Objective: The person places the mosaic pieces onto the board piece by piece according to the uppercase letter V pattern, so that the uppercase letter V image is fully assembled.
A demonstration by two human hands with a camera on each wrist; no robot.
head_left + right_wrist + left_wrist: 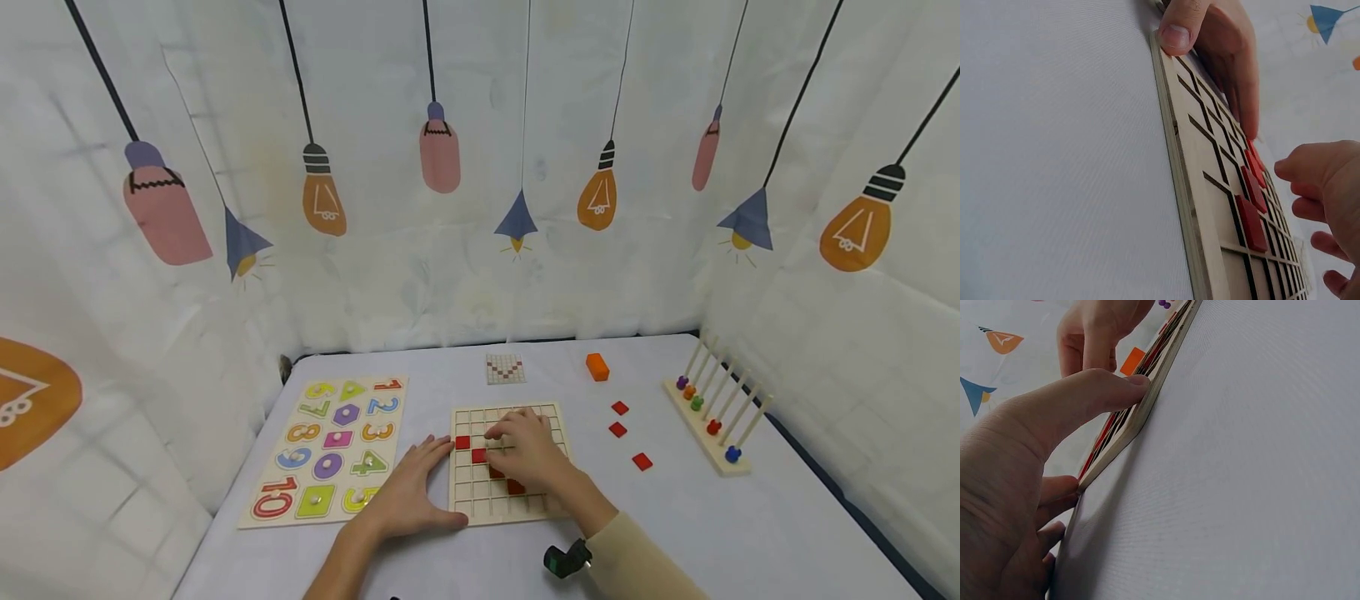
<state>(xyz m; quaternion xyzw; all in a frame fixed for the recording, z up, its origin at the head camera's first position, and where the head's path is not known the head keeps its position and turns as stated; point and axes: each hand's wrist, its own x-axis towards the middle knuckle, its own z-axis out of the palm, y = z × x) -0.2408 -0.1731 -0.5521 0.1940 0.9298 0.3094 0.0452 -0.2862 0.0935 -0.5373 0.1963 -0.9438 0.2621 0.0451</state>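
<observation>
A pale wooden grid board (472, 504) lies on the table with several red square tiles set in a diagonal line. Red tiles (1252, 225) sit in its cells in the right wrist view. My left hand (412, 492) rests against the board's left side, thumb on the near-left corner, fingers stretched along the edge. In the left wrist view, its thumb (1110, 394) touches the rim. Over the board's middle is my right hand (528, 450), fingers loosely bent. Its thumb and fingertips stand apart in the right wrist view, with nothing visible between them. It partly covers the tiles and cells.
Three loose red tiles (617, 429) lie right of the board, with an orange block (597, 367) beyond them. A small patterned card (506, 368) is behind the board. Left lies a number-and-shape puzzle (337, 439); far right stands a peg rack (705, 433) with coloured beads.
</observation>
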